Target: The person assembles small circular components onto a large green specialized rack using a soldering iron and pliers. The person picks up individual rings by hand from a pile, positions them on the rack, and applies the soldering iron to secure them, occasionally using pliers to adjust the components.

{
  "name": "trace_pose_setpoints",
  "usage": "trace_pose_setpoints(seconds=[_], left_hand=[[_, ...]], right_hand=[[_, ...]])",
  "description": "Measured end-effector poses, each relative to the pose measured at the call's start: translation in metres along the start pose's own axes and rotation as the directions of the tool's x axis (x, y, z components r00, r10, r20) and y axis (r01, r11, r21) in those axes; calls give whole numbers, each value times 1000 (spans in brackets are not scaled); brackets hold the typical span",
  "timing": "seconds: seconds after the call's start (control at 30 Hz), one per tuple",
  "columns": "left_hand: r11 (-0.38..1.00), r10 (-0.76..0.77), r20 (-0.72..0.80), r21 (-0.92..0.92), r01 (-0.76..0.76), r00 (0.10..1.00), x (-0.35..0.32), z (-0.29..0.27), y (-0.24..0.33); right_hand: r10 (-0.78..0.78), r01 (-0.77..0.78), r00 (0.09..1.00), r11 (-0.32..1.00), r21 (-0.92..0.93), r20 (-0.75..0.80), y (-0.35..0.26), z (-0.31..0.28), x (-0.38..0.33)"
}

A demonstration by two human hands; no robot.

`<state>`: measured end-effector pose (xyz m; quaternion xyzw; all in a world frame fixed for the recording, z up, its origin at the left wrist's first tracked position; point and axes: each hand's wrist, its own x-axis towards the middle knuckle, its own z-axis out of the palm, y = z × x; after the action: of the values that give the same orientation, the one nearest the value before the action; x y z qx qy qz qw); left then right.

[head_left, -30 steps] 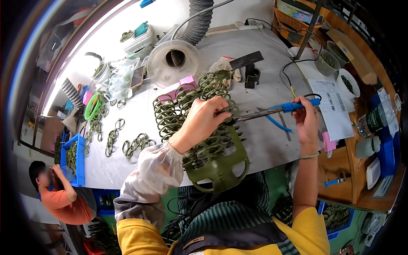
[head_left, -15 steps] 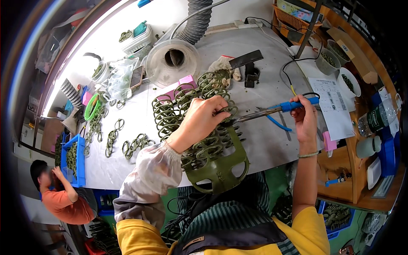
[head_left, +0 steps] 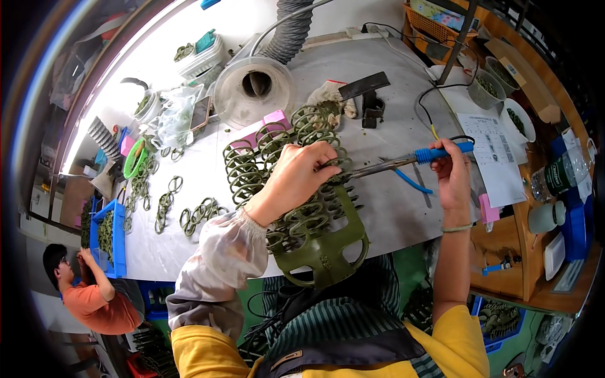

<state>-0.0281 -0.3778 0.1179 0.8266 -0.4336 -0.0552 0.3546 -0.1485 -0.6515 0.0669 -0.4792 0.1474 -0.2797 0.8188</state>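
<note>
The green frame point(head_left: 318, 242) is pinned mid-table by the closed left hand point(head_left: 302, 173); the iron point(head_left: 409, 160) is gripped by the right hand point(head_left: 454, 176) — fingers could be burned if the tip slips left.

A grey ribbed flexible hose point(head_left: 291, 28) drops into a round clear plastic funnel hood point(head_left: 253, 89) at the back of the pale grey counter point(head_left: 391, 208). Just left of the hood, a crumpled clear plastic bag point(head_left: 171, 116) lies beside a phone with an orange-brown back point(head_left: 200, 112). Loose dark green rings point(head_left: 199, 214) are scattered on the left part of the counter, near a blue plastic bin point(head_left: 104, 236) at its left edge. To the right, a white printed sheet of paper point(head_left: 495, 157) lies by two round bowls point(head_left: 501, 94) holding small green parts. A person in an orange shirt point(head_left: 94, 296) sits at lower left.
</note>
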Motion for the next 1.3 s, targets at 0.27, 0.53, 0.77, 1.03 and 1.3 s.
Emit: trace_pose_setpoints(seconds=[0.27,0.53,0.77,1.03,1.3], left_hand=[[998,-16,-12,59,17,1000,-7,-2,-11],[989,3,-186,-147,-30,983,-27,-49,-20],[385,-604,-604,350,854,520,-215,-153,-224],[96,-779,-573,294,951,256,-231,-131,-253],[736,-674,-404,-308,603,618,-211,-171,-211]], right_hand=[[-61,56,998,985,-161,-21,-23,-15,-5],[-59,33,991,978,-205,-123,-37,-27,-17],[-6,1,1000,989,-146,-30,-36,-16,-19],[-41,37,999,990,-137,-26,-41,-15,-25],[-54,48,998,991,-128,-42,-52,-24,-29]])
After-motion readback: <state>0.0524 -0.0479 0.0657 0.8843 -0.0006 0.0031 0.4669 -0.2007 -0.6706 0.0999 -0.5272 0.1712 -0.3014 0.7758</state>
